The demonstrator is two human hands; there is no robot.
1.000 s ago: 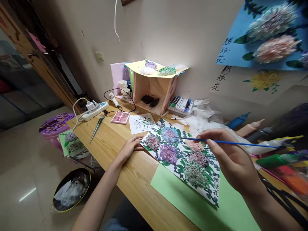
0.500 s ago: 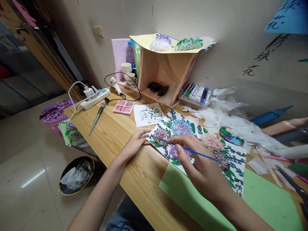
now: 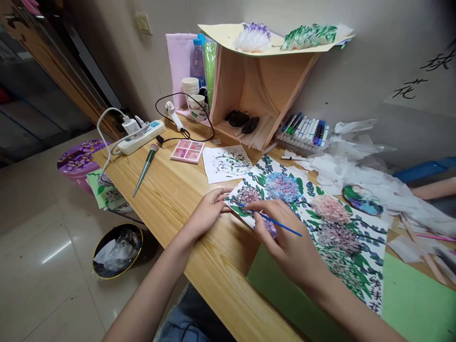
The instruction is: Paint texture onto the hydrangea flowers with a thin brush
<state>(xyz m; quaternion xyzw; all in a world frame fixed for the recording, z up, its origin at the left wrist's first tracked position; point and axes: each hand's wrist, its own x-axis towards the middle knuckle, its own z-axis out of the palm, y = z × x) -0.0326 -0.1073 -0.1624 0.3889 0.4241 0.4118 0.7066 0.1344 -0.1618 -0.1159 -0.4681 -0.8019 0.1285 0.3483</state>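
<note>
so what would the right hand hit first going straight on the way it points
The right hand would likely meet the left hand, at the corner of the painting, though depth is unclear.

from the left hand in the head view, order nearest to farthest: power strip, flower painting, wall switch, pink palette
1. Flower painting, just right of the left hand
2. Pink palette, ahead on the desk
3. Power strip, ahead and left
4. Wall switch, high beyond

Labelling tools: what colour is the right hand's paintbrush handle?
The paintbrush handle is blue, best seen in the head view.
</note>
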